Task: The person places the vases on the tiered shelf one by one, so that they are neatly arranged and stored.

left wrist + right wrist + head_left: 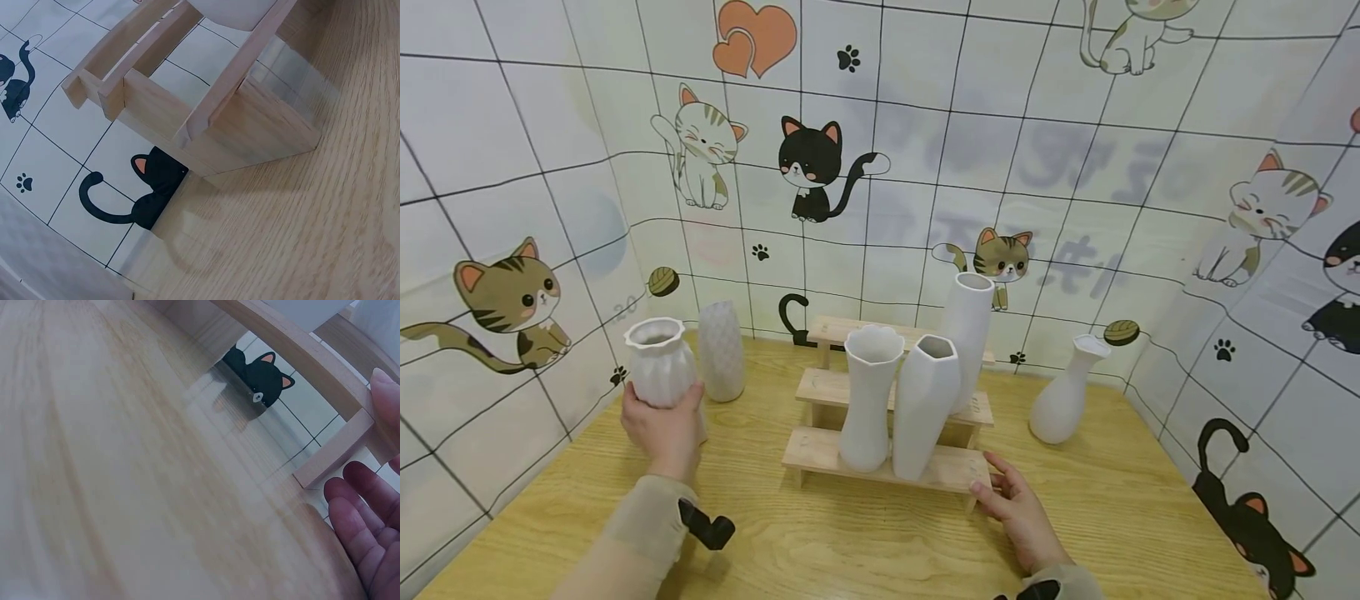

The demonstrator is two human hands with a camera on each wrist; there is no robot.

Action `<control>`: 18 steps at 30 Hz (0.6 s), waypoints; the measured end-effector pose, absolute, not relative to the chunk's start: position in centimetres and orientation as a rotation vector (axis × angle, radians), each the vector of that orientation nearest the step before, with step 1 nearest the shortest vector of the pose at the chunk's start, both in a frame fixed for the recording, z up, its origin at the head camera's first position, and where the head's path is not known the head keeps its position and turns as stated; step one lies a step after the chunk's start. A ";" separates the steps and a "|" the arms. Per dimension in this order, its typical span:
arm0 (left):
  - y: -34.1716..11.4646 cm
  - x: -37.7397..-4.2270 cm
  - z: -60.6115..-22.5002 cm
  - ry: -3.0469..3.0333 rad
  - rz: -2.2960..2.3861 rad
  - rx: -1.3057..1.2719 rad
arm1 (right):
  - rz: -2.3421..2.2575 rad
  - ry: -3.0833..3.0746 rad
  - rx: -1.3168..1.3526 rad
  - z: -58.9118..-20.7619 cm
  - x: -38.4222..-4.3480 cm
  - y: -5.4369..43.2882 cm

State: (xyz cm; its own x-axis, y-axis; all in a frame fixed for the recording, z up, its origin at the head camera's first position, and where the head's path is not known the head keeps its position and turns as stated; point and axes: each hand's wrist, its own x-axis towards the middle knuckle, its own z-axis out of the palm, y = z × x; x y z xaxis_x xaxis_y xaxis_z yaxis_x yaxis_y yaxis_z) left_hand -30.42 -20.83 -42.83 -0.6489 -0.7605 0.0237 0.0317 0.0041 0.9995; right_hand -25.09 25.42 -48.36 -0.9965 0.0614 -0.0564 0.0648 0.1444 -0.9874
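In the head view my left hand [662, 425] grips a white ribbed vase [661, 367] with a wavy rim, at the left of the table. The palm and fingers hide its lower part. My right hand [1018, 508] holds the right end of the lowest step of a wooden three-step stand [820, 446]. In the right wrist view, the thumb [386, 397] lies on the step's edge, with the other fingers bent beside the leg [337, 450]. On the stand are a flared fluted vase [868, 400], a faceted vase [925, 408] and a tall plain vase [967, 342].
A textured white vase [721, 350] stands at the back left, just behind the held one. Right of the stand is a narrow-necked vase [1063, 396] with a round belly. Cat-printed sheeting [917, 158] encloses the wooden table [850, 550] at the back and sides.
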 end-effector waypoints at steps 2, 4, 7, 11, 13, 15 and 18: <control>-20.9 -30.5 -42.7 -1.698 -1.691 0.754 | -2.050 2.373 0.131 -48.4 -25.1 25.4; -20.9 -30.5 -42.7 -1.702 -1.686 0.750 | -2.051 2.372 0.131 -48.4 -25.1 25.4; -21.1 -30.6 -42.8 -1.727 -1.652 0.751 | -2.049 2.374 0.132 -48.3 -25.1 25.4; -21.4 -30.7 -42.8 -1.748 -1.582 0.756 | -2.046 2.376 0.132 -48.3 -25.1 25.4; -21.5 -30.7 -42.9 -1.755 -1.559 0.759 | -2.044 2.376 0.131 -48.3 -25.1 25.4; -21.7 -30.7 -43.0 -1.769 -1.546 0.761 | -2.044 2.374 0.130 -48.4 -25.1 25.4; -21.8 -30.5 -43.0 -1.789 -1.550 0.759 | -2.047 2.373 0.130 -48.5 -25.1 25.5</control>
State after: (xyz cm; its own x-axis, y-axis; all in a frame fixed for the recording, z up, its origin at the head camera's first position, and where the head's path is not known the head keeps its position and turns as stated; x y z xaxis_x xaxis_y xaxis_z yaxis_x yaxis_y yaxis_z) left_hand -30.53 -21.82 -42.96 -0.6256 -0.7740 0.0978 -0.0134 0.1360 0.9906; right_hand -25.13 25.45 -48.47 -0.9965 0.0595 -0.0582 0.0663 0.1447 -0.9872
